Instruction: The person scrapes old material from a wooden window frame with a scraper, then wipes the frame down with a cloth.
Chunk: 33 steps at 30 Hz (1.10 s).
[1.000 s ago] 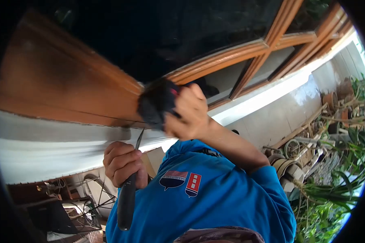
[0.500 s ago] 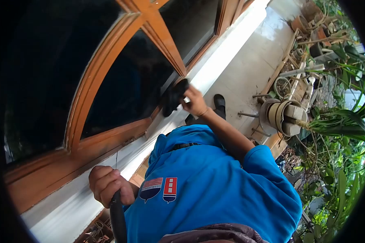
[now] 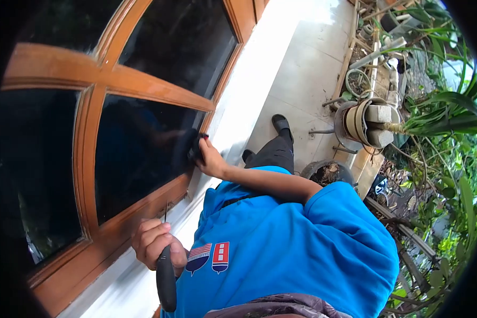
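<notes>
My right hand (image 3: 212, 160) is closed on a black cloth (image 3: 195, 150), which it presses to the lower corner of a dark window pane (image 3: 143, 143). The fingers cover part of the cloth. Lower in view, my left hand (image 3: 158, 245) is wrapped round a tool with a thick black handle (image 3: 166, 281). A thin metal shaft sticks out above the fist towards the window frame, and I cannot make out what kind of tool it is. This hand is held in front of the orange-brown wooden frame (image 3: 119, 225), beside my blue shirt.
A white wall ledge (image 3: 249, 79) runs below the window. My foot in a dark shoe (image 3: 281, 123) stands on the tiled floor (image 3: 310, 69). To the right are a pot on a metal stand (image 3: 350, 124), a tub of dry leaves (image 3: 328, 174) and many green plants (image 3: 450, 124).
My right hand has moved the black cloth from the ledge side of the frame onto the pane. The view has shifted, and my left hand still grips the black-handled tool.
</notes>
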Motion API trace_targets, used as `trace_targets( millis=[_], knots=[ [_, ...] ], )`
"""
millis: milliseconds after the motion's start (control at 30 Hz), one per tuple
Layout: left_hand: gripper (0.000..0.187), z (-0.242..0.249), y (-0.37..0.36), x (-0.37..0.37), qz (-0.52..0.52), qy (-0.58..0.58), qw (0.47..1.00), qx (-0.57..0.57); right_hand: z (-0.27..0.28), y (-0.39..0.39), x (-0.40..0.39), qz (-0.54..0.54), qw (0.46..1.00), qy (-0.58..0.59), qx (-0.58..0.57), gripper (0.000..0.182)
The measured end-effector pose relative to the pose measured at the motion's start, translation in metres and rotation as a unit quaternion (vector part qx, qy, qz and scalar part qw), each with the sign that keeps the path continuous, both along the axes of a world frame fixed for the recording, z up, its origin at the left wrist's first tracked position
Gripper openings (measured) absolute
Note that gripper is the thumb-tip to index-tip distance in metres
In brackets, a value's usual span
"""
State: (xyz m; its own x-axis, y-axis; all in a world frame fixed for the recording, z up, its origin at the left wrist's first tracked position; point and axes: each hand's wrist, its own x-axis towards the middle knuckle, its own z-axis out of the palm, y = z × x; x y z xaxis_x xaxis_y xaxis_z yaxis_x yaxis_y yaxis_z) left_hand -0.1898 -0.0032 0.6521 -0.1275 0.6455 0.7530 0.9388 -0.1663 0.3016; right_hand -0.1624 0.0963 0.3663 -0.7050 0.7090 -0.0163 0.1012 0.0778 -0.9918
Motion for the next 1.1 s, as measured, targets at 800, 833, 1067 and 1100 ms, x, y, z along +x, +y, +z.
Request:
trace_targets(
  millis=[800,833,1067,1100],
  knots=[
    [0.038,0.055,-0.12,0.035,0.076,0.039,0.996,0.04,0.389,-0.021,-0.059,0.019,0.671,0.464,0.578,0.038],
    [0.041,0.054,-0.121,0.034,0.083,0.042,0.995,0.045,0.391,-0.035,-0.066,0.026,0.665,0.438,0.604,0.041],
    [0.036,0.051,-0.126,0.032,0.124,0.03,0.991,0.033,0.202,-0.026,-0.047,0.212,0.474,0.286,0.805,0.049],
    [0.035,0.05,-0.126,0.033,0.129,0.023,0.991,0.03,0.193,-0.021,-0.042,0.259,0.476,0.262,0.799,0.048]
  ],
)
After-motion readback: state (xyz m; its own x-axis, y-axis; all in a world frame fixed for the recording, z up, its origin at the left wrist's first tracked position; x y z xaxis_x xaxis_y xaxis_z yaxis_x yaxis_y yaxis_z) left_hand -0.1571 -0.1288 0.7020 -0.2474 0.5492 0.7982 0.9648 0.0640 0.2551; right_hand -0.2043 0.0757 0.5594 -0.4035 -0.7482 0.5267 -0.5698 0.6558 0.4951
